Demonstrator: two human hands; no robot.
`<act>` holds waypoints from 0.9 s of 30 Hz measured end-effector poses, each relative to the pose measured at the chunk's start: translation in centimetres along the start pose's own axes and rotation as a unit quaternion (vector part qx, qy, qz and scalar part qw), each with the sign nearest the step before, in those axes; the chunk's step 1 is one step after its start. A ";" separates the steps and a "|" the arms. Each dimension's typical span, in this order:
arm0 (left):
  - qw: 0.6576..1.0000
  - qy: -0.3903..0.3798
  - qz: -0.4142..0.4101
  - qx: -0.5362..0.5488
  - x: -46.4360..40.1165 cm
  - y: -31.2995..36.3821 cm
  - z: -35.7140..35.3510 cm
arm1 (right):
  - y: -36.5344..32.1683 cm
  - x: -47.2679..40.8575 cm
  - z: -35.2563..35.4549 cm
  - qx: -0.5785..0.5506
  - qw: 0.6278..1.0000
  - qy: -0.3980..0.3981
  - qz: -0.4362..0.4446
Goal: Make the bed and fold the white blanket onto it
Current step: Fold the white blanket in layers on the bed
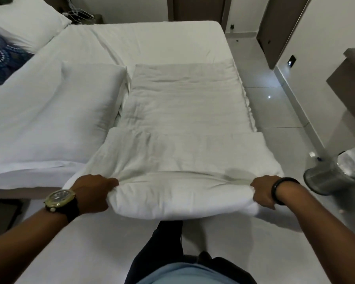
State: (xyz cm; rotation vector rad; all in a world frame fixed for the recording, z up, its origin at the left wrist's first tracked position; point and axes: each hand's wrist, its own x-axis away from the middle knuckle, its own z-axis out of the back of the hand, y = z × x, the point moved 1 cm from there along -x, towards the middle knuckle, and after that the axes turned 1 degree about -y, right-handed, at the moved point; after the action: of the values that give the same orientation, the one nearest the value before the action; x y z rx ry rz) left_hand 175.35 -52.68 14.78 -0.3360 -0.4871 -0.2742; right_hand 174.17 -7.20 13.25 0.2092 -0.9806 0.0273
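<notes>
The white blanket lies as a long folded strip across the right side of the bed, its near end hanging past the bed's edge toward me. My left hand, with a watch on the wrist, grips the blanket's near left corner. My right hand, with a dark band on the wrist, grips the near right corner. The near end bulges in a thick fold between my hands, lifted off the mattress.
A white pillow lies left of the blanket, another pillow at the far left with a dark patterned cushion. A metal bin with a white liner stands on the tiled floor at right, near a cabinet.
</notes>
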 end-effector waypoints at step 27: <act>0.977 0.183 0.069 0.086 -54.6 -16.4 23.4 | 8.0 -31.5 43.9 -0.011 0.864 0.456 -0.213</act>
State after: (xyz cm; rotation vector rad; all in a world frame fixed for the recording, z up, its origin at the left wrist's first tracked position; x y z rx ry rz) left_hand 113.90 -49.19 11.08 -0.1429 -0.1210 -0.1518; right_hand 119.57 -5.40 12.11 0.3447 0.0298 -0.2732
